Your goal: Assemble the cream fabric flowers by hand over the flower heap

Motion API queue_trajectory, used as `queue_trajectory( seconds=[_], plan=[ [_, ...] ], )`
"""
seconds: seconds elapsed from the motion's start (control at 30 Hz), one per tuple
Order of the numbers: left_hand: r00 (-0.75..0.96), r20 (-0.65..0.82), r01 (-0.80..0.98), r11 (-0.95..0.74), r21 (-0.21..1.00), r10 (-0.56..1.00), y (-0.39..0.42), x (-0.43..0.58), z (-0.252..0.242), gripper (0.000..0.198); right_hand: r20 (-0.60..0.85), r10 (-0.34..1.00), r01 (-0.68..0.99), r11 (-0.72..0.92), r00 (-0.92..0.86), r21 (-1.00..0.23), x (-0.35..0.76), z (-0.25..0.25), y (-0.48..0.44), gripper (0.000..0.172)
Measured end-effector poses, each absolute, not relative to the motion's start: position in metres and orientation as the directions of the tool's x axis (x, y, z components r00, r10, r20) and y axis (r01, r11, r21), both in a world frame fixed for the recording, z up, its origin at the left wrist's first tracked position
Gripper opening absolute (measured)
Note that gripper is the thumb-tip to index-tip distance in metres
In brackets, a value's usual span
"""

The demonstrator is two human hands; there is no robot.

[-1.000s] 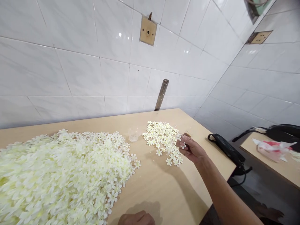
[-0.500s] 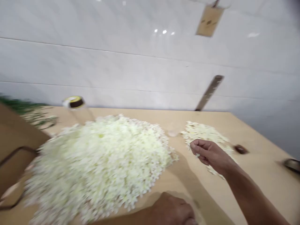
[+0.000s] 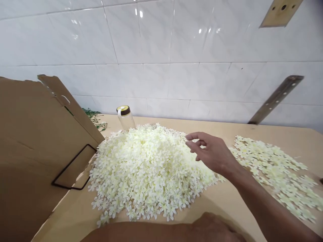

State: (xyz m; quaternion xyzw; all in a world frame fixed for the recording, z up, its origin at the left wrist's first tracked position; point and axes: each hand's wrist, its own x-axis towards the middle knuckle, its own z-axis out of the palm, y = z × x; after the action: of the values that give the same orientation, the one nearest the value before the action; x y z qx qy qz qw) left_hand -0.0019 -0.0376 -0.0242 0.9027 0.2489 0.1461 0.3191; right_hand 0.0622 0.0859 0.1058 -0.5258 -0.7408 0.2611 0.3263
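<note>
A large heap of small cream-white artificial flowers (image 3: 146,168) covers the middle of the table. My right hand (image 3: 210,151) hovers over the heap's right side, thumb and fingers parted, with nothing visible between them. Along the bottom edge, my left forearm crosses in front of the heap. My left hand (image 3: 214,228) shows only its back, low near the table, and its fingers are hidden. A flatter spread of the same flowers (image 3: 275,171) lies to the right, beyond my right wrist.
At left stands an open cardboard box (image 3: 32,144) with a black wire frame (image 3: 70,168) against it. Behind the heap is a clear bottle (image 3: 126,117) with a yellow-and-brown lid. Green stems (image 3: 93,116) lie by the tiled wall (image 3: 156,80). A metal strip (image 3: 276,99) leans at right.
My right hand has gone from beside the smaller flower spread to above the large heap, its fingers now parted. The small flower at its fingers no longer shows. The view has turned left.
</note>
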Motion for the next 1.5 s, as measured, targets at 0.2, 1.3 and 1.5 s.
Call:
queue_trajectory(
  seconds=[0.2,1.3,1.5],
  plan=[
    [0.809,0.222,0.319,-0.725,0.611,0.544,-0.040,-0.010,-0.013,0.018,0.109,0.986,0.712,-0.015,0.128,-0.702,0.186,0.075,0.032,0.030],
    [0.836,0.165,0.265,-0.649,0.713,0.524,-0.036,-0.011,-0.012,0.019,0.246,0.926,0.904,-0.177,0.288,-0.390,0.287,0.013,-0.018,0.025],
    [0.833,0.155,0.274,-0.639,0.719,0.531,-0.036,-0.010,-0.013,0.016,0.184,0.971,0.948,-0.094,0.155,-0.303,0.260,0.016,0.014,0.027]
  ],
)
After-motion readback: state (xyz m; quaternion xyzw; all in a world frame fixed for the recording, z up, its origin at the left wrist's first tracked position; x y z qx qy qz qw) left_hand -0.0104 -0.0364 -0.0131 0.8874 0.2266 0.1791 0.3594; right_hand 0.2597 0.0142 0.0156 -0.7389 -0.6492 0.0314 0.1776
